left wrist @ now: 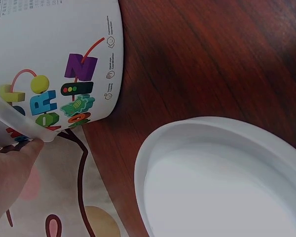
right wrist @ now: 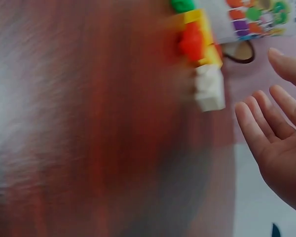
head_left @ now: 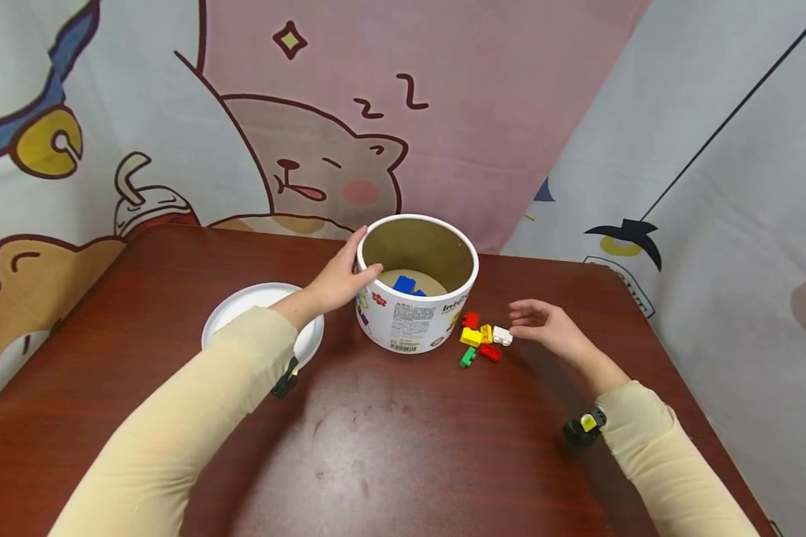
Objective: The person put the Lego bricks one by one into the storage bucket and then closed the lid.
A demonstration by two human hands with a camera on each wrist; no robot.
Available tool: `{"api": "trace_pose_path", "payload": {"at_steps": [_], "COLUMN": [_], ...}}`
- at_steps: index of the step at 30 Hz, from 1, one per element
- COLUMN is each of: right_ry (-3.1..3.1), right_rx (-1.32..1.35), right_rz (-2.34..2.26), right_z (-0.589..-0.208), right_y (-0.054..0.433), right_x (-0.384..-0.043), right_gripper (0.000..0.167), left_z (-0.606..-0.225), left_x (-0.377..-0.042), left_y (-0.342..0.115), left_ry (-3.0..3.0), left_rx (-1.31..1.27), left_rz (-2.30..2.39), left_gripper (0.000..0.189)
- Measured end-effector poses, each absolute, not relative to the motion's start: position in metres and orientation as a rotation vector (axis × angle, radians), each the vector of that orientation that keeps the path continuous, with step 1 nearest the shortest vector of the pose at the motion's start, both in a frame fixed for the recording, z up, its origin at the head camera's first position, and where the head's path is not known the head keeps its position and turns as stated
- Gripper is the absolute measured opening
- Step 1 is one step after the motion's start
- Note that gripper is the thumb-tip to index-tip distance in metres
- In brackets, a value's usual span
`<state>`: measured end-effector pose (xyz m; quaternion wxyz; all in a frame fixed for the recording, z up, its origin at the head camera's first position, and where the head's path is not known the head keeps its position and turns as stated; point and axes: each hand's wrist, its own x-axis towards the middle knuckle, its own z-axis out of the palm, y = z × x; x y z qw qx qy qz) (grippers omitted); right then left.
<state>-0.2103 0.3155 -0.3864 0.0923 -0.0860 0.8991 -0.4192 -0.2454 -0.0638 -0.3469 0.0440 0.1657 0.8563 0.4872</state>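
A round white bucket (head_left: 413, 321) with a printed label stands upright on the table, its top uncovered. My left hand (head_left: 336, 282) holds its left rim, thumb over the edge. Blue bricks (head_left: 404, 284) lie on the bucket floor. To the bucket's right is a small group of toy bricks: a white brick (head_left: 502, 336), yellow bricks (head_left: 471, 338), red bricks (head_left: 490, 352) and a green brick (head_left: 468, 358). My right hand (head_left: 551, 328) hovers just right of the white one, fingers spread and holding nothing, as the right wrist view also shows.
A white round lid (left wrist: 212, 187) lies on the table left of the bucket, partly under my left forearm in the head view. The brown table (head_left: 376, 447) ends at a cartoon-printed cloth (head_left: 483, 112) behind and at the right.
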Motion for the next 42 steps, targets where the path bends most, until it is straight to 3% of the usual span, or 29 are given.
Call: {"api": "trace_pose_path", "payload": {"at_steps": [9, 21, 42], "right_ry": [2.714, 2.821, 2.711], "right_rx": [-0.227, -0.239, -0.197], "right_rz": [-1.117, -0.912, -1.224], "right_z": [-0.415, -0.417, -0.36], "right_y": [0.321, 0.313, 0.31], "right_x": [-0.211, -0.212, -0.208], "right_gripper": [0.05, 0.034, 0.039], "left_z": [-0.347, -0.346, -0.348], "left_x": [-0.245, -0.244, -0.246], "left_y": [-0.064, -0.062, -0.065], "left_ry": [2.609, 2.603, 2.617], "left_rx": [0.513, 0.516, 0.502], "left_rz": [1.499, 1.496, 1.479], "left_gripper": [0.077, 0.076, 0.077]}}
